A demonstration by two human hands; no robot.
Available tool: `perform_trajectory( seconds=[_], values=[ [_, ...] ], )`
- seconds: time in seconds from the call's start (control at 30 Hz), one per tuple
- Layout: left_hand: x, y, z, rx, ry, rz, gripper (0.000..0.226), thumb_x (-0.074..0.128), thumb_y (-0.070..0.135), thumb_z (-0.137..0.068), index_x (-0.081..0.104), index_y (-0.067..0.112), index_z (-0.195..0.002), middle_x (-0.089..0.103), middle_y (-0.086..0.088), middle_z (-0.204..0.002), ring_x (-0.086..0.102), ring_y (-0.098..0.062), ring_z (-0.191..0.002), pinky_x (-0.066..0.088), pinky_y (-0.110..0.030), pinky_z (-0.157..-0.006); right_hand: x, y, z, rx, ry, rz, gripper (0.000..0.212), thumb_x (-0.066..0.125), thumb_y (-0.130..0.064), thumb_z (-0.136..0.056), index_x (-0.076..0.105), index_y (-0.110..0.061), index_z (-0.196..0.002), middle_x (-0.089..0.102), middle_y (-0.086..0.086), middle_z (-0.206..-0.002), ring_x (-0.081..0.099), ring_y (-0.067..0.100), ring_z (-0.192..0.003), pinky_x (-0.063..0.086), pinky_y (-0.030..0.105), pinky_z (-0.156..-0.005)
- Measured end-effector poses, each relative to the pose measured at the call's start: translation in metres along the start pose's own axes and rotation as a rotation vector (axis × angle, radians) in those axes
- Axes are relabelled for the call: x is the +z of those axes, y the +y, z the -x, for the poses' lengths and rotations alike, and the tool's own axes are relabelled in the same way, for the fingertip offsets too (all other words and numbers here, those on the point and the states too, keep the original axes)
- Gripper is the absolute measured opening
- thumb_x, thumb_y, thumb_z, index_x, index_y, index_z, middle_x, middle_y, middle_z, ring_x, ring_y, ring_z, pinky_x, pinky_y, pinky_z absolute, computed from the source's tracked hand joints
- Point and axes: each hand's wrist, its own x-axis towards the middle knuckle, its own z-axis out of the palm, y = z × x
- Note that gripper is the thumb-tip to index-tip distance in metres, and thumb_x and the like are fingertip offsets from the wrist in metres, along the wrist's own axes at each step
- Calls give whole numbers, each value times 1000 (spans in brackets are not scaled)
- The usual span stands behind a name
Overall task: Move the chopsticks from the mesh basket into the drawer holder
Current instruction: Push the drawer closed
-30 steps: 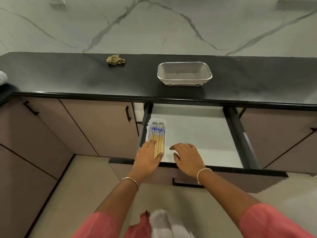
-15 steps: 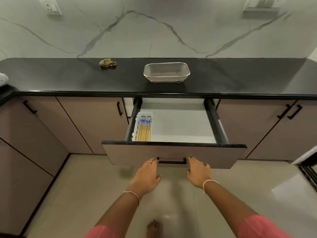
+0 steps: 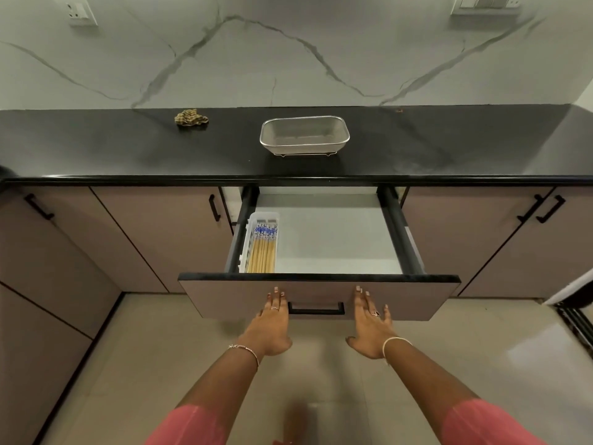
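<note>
Several wooden chopsticks point(image 3: 263, 252) with blue-patterned tops lie in the white holder point(image 3: 248, 239) at the left side of the open drawer point(image 3: 337, 245). On the black counter above stands the metal mesh basket point(image 3: 304, 135), with nothing visible inside. My left hand point(image 3: 272, 322) and my right hand point(image 3: 370, 326) are flat and open, fingers spread. Their fingertips rest against the drawer front point(image 3: 401, 300), one on each side of the black handle point(image 3: 316, 308). Neither hand holds anything.
A crumpled brownish cloth point(image 3: 191, 117) lies on the counter point(image 3: 128, 149) to the left of the basket. Closed cabinet doors point(image 3: 160, 232) flank the drawer. The floor is pale tile point(image 3: 144, 364). A dark rack point(image 3: 577, 319) shows at the right edge.
My hands left the holder inside the drawer, drew back and now press on the drawer front beside the handle. The view pulled back from the counter.
</note>
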Motion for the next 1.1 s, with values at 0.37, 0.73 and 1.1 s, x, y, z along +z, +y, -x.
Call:
perform_trajectory(
  seconds=[0.37, 0.73, 1.1],
  values=[
    [-35, -14, -81, 41, 45, 26, 89, 49, 12, -91, -18, 4, -149, -30, -13, -156, -20, -27, -146, 7, -40, -122, -38, -1, -87, 15, -20, -3, 101, 51, -39, -92, -30, -8, -144, -33, 7, -156, -26, 23, -145, -3, 51, -119],
    [-111, -35, -181, 91, 77, -29, 80, 43, 0, -92, -12, 1, -150, -18, -17, -159, -13, -28, -148, 1, -37, -121, -115, -4, -183, 22, 29, -95, 91, 52, -37, -93, -13, -12, -152, -19, 4, -161, -10, 23, -150, 10, 46, -121],
    [-144, -31, -261, 43, 18, -56, 87, 50, 1, -89, -13, 0, -149, -19, -19, -158, -11, -31, -148, 5, -39, -122, -159, 5, -264, 0, 39, -90, 89, 53, -31, -94, -11, -9, -152, -16, 9, -161, -10, 25, -150, 10, 42, -122]
  ],
)
